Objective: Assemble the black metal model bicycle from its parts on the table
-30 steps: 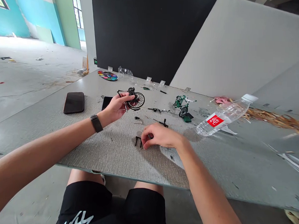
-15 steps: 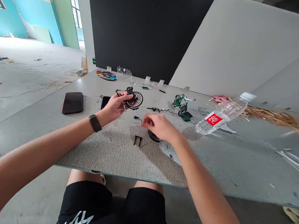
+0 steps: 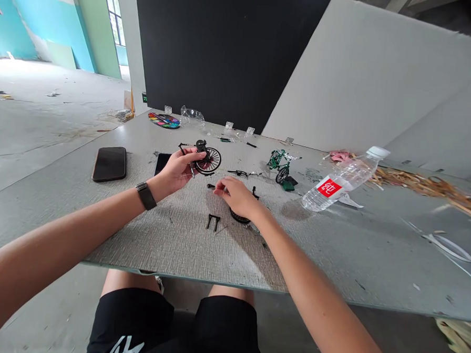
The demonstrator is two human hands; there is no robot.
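Note:
My left hand (image 3: 174, 172) is closed around a partly built black model bicycle (image 3: 208, 161), raised above the table with its spoked wheel facing right. My right hand (image 3: 236, 196) hovers low over the textured mat with thumb and fingers pinched together; whatever is between them is too small to make out. Just left of those fingertips lies a small black part (image 3: 210, 185). Beneath the right hand a second black wheel (image 3: 239, 217) is partly hidden. Closer to me rests a black fork-shaped piece (image 3: 214, 218). Thin black parts (image 3: 241, 173) lie beyond the right hand.
A green model bicycle (image 3: 280, 165) stands behind on the right, near a tilted water bottle (image 3: 340, 183). At left lies a phone (image 3: 110, 164), with another dark slab (image 3: 162, 162) beside my left hand. A paint palette (image 3: 164, 120) sits at the back.
My right hand has shifted slightly left and closer to the small black part, uncovering a black piece by the wheel. My left hand keeps its hold; the whole view has shifted slightly.

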